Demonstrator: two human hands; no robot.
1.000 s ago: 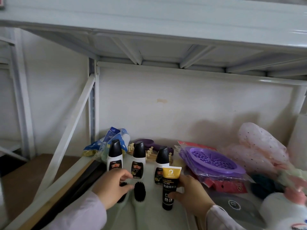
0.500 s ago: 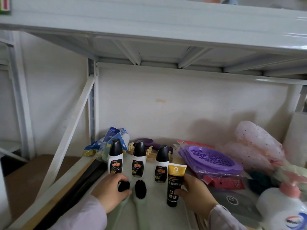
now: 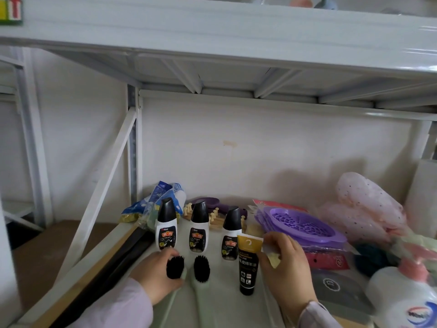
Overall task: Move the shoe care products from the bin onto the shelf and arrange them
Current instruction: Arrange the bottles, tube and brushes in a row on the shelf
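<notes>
Three white shoe-polish bottles with black caps (image 3: pixel 166 229) (image 3: pixel 199 229) (image 3: pixel 230 236) stand in a row on the shelf (image 3: pixel 227 304). In front of them lie two brushes with black bristles and pale green handles, side by side. My left hand (image 3: pixel 153 278) grips the left brush (image 3: pixel 175 267) at its head; the right brush (image 3: pixel 201 268) lies free. A black and gold tube (image 3: pixel 247 266) stands upright beside the right bottle. My right hand (image 3: pixel 287 271) holds its upper right edge, and a small pale piece shows at my fingers.
Behind the bottles lie blue packets (image 3: pixel 160 200) and a wooden peg rack (image 3: pixel 215 217). A bagged purple strainer (image 3: pixel 305 223), a pink dotted bag (image 3: pixel 364 204), a dark package (image 3: pixel 335 287) and a white pump bottle (image 3: pixel 402 299) crowd the right. The upper shelf (image 3: pixel 212 31) hangs overhead.
The tube has moved back and to the right, next to the third bottle, and my right hand has slid up to its top. My left hand stays on the left brush.
</notes>
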